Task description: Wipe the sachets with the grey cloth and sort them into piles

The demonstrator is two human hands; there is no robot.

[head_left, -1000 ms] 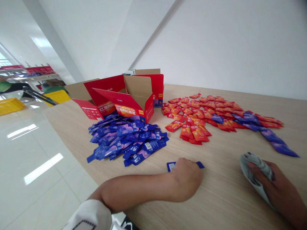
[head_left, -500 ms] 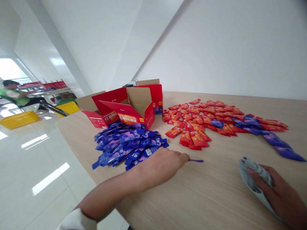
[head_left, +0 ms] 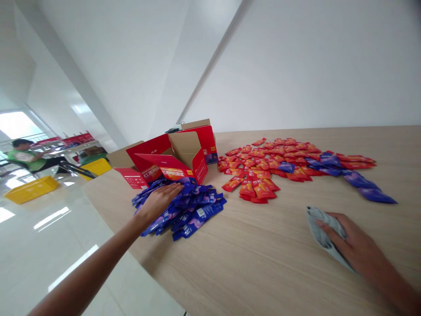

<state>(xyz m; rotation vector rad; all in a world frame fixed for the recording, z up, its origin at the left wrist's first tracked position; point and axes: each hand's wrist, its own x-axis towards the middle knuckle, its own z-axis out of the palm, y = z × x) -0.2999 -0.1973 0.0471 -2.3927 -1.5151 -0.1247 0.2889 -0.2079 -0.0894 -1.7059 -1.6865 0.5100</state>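
Blue pouches (head_left: 194, 213) are lying in a loose, overlapping heap on the table (head_left: 263, 259), just in front of an open red box (head_left: 180, 166); the left hand (head_left: 158, 202) is resting palm-down over the heap, fingers straight and close together; whether it is pinching a pouch underneath, cannot tell. The right hand (head_left: 355, 241) is pinching a folded grey cloth (head_left: 319, 237) between thumb and fingers, well apart from the heap.

Risks, by my judgement: top pouches are sitting unevenly and looking slick, so a sideways press could be sending them sliding, the leftmost ones over the table edge to the floor (head_left: 79, 237); the fingertips are pointing at the box front, so a forward shove could be nudging it askew; red pouches (head_left: 259, 186) are lying near, a blue strip (head_left: 358, 181) trailing from their pile, so strays could be mixing; cloth folds are hanging loose, so a wide sweep could be snagging that strip.
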